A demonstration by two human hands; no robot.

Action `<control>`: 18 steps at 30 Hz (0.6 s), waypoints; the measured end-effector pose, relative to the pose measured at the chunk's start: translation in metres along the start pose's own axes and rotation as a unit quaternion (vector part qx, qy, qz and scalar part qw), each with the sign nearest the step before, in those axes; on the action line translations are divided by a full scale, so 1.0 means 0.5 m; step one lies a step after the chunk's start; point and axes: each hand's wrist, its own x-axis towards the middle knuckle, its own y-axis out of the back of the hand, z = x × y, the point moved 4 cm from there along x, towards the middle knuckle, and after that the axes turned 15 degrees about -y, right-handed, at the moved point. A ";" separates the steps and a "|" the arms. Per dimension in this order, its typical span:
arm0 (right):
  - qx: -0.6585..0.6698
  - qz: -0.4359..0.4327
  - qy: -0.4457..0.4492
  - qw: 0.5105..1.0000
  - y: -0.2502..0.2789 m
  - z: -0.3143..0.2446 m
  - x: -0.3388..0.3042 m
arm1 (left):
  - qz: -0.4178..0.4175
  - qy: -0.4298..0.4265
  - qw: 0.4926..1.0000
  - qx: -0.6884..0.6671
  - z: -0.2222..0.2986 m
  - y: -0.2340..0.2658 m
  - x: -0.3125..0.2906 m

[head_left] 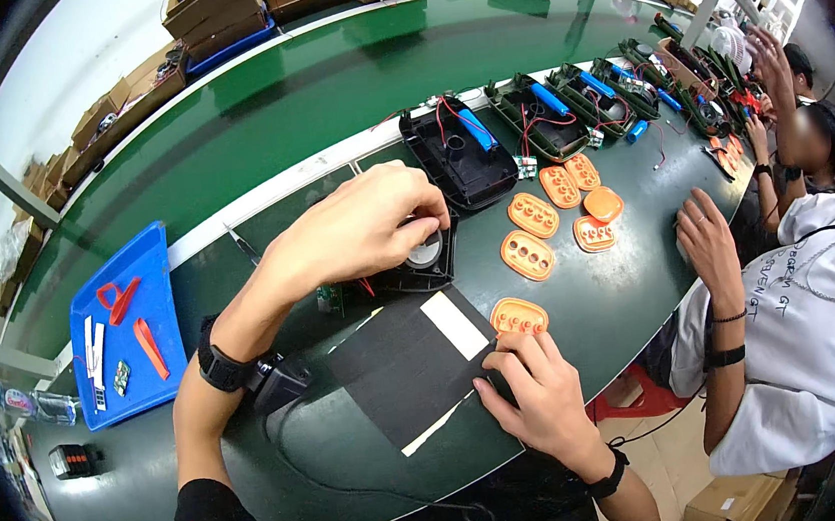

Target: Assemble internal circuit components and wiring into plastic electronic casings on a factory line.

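Note:
My left hand [364,227] is closed in a pinch above a black plastic housing [445,258] with a round speaker-like part [425,254] inside. Whatever sits between its fingertips is hidden. My right hand [541,394] rests at the right edge of a black sheet [387,364], fingers curled together. Its fingertips reach the lower rim of an orange oval plate [518,317] with several round studs. What the thumb and forefinger pinch, if anything, cannot be made out. A cream strip [454,325] lies on the sheet.
More orange plates [534,214] lie ahead. Several dark housings [534,114] with blue cylindrical cells line the back. At left stands a blue tray [129,338] with orange bands. A dark tool [283,379] with a cable is near my left forearm. A co-worker's hand [707,238] is at right.

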 end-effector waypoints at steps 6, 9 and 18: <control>0.004 -0.004 -0.004 1.000 0.003 0.005 0.000 | -0.064 0.022 0.997 0.039 0.011 -0.019 -0.004; 0.005 -0.005 -0.006 1.000 0.001 0.008 0.002 | -0.065 0.025 0.997 0.042 0.002 -0.023 -0.002; 0.007 -0.005 -0.009 1.000 0.005 0.006 0.003 | 0.036 0.019 0.993 0.114 0.037 -0.022 0.005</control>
